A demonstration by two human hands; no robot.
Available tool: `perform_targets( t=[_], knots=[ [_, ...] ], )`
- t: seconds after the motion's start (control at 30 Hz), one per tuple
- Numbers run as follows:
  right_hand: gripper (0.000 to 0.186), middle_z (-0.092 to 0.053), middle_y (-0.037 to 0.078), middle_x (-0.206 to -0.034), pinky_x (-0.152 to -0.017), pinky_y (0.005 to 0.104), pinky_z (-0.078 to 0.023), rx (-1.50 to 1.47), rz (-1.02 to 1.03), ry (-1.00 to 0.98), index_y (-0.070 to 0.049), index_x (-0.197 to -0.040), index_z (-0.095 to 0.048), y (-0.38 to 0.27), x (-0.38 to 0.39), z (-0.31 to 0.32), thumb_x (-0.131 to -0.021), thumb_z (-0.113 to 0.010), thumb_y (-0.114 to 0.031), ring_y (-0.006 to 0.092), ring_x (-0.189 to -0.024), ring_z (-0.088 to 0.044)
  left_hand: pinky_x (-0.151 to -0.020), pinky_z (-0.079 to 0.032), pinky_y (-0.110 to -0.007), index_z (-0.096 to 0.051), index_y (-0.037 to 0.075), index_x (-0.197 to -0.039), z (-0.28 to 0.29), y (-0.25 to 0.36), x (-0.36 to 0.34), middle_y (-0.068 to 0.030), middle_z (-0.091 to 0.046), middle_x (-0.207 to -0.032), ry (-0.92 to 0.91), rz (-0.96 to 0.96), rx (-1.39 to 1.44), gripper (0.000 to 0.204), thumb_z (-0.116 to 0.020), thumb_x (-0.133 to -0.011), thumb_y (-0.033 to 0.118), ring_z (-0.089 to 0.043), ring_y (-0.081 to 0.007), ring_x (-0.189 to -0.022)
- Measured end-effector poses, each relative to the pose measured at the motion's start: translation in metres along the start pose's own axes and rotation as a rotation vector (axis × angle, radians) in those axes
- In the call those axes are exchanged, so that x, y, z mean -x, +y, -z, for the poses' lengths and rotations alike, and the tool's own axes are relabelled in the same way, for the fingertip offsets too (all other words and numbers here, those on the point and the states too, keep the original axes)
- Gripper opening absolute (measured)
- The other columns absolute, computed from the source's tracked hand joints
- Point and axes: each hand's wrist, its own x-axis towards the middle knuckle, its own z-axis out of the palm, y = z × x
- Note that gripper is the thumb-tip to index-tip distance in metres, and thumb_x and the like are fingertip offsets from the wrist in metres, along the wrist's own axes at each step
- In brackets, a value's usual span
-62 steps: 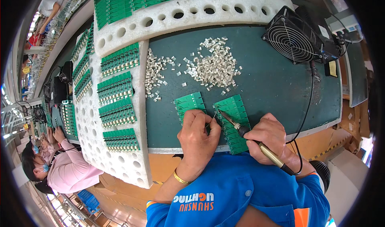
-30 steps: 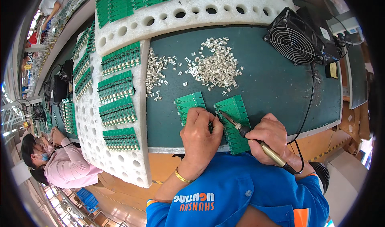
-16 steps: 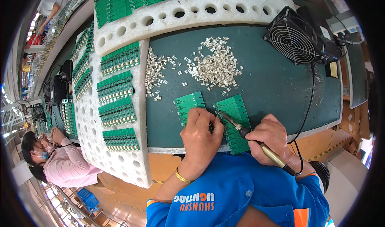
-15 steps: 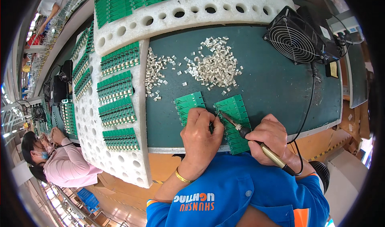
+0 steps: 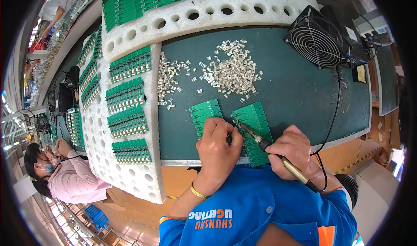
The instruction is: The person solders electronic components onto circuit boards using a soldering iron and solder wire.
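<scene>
— Hands?
— I log the right hand (image 5: pixel 294 149) clenched around a soldering iron (image 5: pixel 278 157), tip resting on the green circuit board strip (image 5: pixel 254 131) just ahead of its knuckles.
— And the other?
— Left hand (image 5: pixel 218 146) curled, fingertips pinched down at the strip's near edge beside the tip; what they pinch I cannot tell. A second green strip (image 5: pixel 204 113) lies just beyond its fingers.

Boards (image 5: pixel 254 131) btwn parts pile (image 5: pixel 232 70) & hands.
</scene>
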Motion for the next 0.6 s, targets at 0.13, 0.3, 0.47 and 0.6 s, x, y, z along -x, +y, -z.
perform_targets(
  t=[0.13, 0.3, 0.47, 0.6],
  knots=[
    [0.027, -0.063, 0.004, -0.067, -0.057, 0.0339, -0.041, -0.006, -0.004, 0.0, -0.007, -0.09, -0.067, 0.0, -0.0003, 0.0002, -0.066, -0.075, 0.002, 0.02, -0.054, -0.059, -0.047, -0.045, -0.027, -0.064, 0.0, -0.079, -0.0009, -0.0011, -0.0004, -0.0088, -0.062, -0.089, 0.008, -0.012, -0.008, 0.012, -0.075, -0.079, -0.003, -0.056, -0.0115, -0.054],
    [0.027, -0.063, 0.004, -0.067, -0.057, 0.034, -0.041, -0.003, -0.001, -0.008, -0.007, -0.09, -0.067, -0.0005, -0.001, 0.0009, -0.066, -0.075, 0.001, 0.0201, -0.054, -0.059, -0.048, -0.045, -0.027, -0.064, 0.001, -0.079, -0.0003, -0.0011, -0.0002, -0.0087, -0.063, -0.089, -0.003, -0.011, -0.001, 0.012, -0.075, -0.078, -0.003, -0.056, -0.0118, -0.054],
    [0.027, -0.063, 0.003, -0.066, -0.057, 0.034, -0.042, -0.005, -0.004, -0.012, -0.007, -0.09, -0.066, -0.0009, -0.0012, 0.0012, -0.066, -0.076, 0.001, 0.0202, -0.053, -0.059, -0.048, -0.046, -0.027, -0.064, 0.001, -0.079, 0.0005, 0.0001, -0.0011, -0.0086, -0.063, -0.089, -0.006, -0.015, -0.003, 0.011, -0.075, -0.079, -0.003, -0.056, -0.0119, -0.055],
    [0.028, -0.062, 0.003, -0.066, -0.057, 0.0339, -0.042, -0.003, -0.003, -0.011, -0.008, -0.09, -0.066, -0.0011, -0.0011, 0.0011, -0.065, -0.076, 0.001, 0.0201, -0.053, -0.059, -0.048, -0.046, -0.027, -0.064, 0.001, -0.08, 0.0, -0.0008, -0.0009, -0.0085, -0.063, -0.089, 0.0, -0.009, -0.004, 0.011, -0.075, -0.078, -0.003, -0.056, -0.012, -0.055]
  ],
)
